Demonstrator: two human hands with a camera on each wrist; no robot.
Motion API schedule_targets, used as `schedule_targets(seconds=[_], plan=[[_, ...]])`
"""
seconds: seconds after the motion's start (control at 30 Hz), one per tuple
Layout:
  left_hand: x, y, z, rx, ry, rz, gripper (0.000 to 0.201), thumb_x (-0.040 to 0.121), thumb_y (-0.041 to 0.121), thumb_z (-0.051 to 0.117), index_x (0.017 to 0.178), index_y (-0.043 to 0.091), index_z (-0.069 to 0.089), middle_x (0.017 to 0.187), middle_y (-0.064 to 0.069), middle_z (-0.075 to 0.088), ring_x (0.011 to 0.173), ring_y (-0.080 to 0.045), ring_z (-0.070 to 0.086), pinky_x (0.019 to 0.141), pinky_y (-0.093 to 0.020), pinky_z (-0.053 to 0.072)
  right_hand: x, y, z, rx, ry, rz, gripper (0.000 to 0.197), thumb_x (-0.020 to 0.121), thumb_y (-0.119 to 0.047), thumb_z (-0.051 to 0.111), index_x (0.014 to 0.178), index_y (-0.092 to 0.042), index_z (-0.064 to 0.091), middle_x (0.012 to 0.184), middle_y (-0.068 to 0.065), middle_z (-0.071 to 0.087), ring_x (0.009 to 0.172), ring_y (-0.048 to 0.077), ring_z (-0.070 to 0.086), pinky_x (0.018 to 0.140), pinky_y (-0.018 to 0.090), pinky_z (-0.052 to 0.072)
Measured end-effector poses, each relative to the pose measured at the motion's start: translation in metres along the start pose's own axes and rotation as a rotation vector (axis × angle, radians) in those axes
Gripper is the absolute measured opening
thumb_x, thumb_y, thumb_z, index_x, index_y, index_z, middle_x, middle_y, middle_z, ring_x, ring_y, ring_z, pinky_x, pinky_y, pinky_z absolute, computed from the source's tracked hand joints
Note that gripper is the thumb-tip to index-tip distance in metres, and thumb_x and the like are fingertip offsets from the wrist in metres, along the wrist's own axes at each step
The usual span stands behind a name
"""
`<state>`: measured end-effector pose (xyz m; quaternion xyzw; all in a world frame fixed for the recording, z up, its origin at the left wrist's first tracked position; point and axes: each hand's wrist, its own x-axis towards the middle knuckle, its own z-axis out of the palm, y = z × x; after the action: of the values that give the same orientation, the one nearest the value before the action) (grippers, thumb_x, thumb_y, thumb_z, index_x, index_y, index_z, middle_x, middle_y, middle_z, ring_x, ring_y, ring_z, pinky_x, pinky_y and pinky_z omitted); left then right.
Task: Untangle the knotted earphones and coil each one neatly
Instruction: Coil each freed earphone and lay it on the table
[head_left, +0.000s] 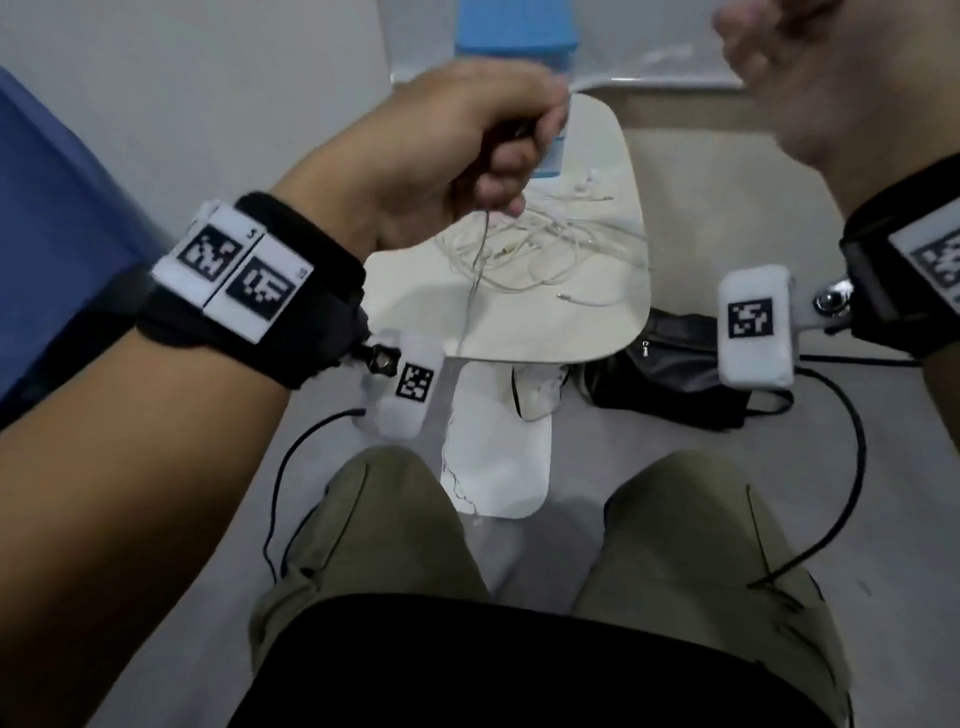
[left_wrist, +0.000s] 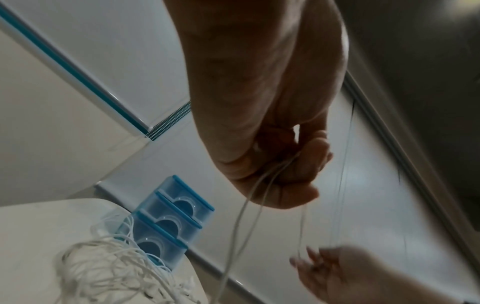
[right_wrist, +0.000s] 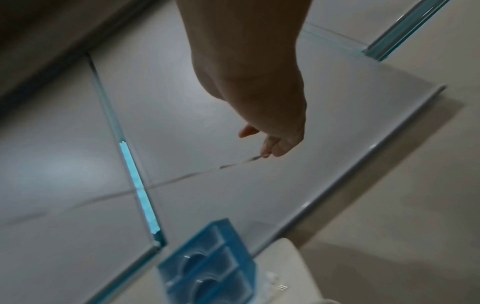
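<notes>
While we sit with our knees under a small white table (head_left: 597, 332), our left hand (head_left: 467, 150) is raised above it with the fingers curled round a thin white cable (head_left: 475, 270), which hangs from the fist down toward the table's near edge. From the left wrist view, two strands of that cable leave the curled fingers (left_wrist: 309, 156) and drop away, and further thin strands run on toward our right hand (left_wrist: 337, 273), lower in that picture. Our right hand (head_left: 810, 78) is lifted well apart from the left, up at the far right, and it is blurred; in the right wrist view its fingertips (right_wrist: 270, 148) pinch the end of a thin strand that stretches away to the left. The rest of the earphones (head_left: 550, 244) lie as a loose white tangle on the table top, with earbuds and a plug showing among the loops. Just beyond the tangle stands a blue plastic drawer box (left_wrist: 168, 230), touching the far part of the table. Under the table a black bag (head_left: 670, 374) rests on the floor
</notes>
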<state>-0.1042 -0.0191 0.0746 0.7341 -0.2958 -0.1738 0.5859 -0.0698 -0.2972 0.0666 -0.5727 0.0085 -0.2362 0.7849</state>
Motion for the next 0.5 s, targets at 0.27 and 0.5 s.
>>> schedule_targets(seconds=[0.27, 0.5], plan=[[-0.033, 0.002, -0.025, -0.194, 0.018, 0.052, 0.038, 0.106, 0.019, 0.035, 0.070, 0.018, 0.046, 0.051, 0.007, 0.034, 0.046, -0.013, 0.034, 0.069, -0.027, 0.049, -0.015, 0.046, -0.082, -0.598, 0.388, 0.300, 0.029, 0.100, -0.012, 0.037, 0.082, -0.022, 0.057, 0.081, -0.009, 0.057, 0.063, 0.000, 0.054, 0.063, 0.020, 0.044], [-0.023, 0.009, -0.021, -0.203, 0.060, 0.097, 0.037, 0.105, 0.024, 0.043, 0.070, 0.016, 0.053, 0.049, 0.006, 0.035, 0.043, -0.012, 0.035, 0.065, -0.027, 0.049, -0.058, 0.113, -0.085, -0.550, 0.380, 0.734, 0.016, 0.104, -0.012, 0.039, 0.096, -0.008, 0.052, 0.078, 0.014, 0.054, 0.054, 0.024, 0.052, 0.047, 0.029, 0.045]])
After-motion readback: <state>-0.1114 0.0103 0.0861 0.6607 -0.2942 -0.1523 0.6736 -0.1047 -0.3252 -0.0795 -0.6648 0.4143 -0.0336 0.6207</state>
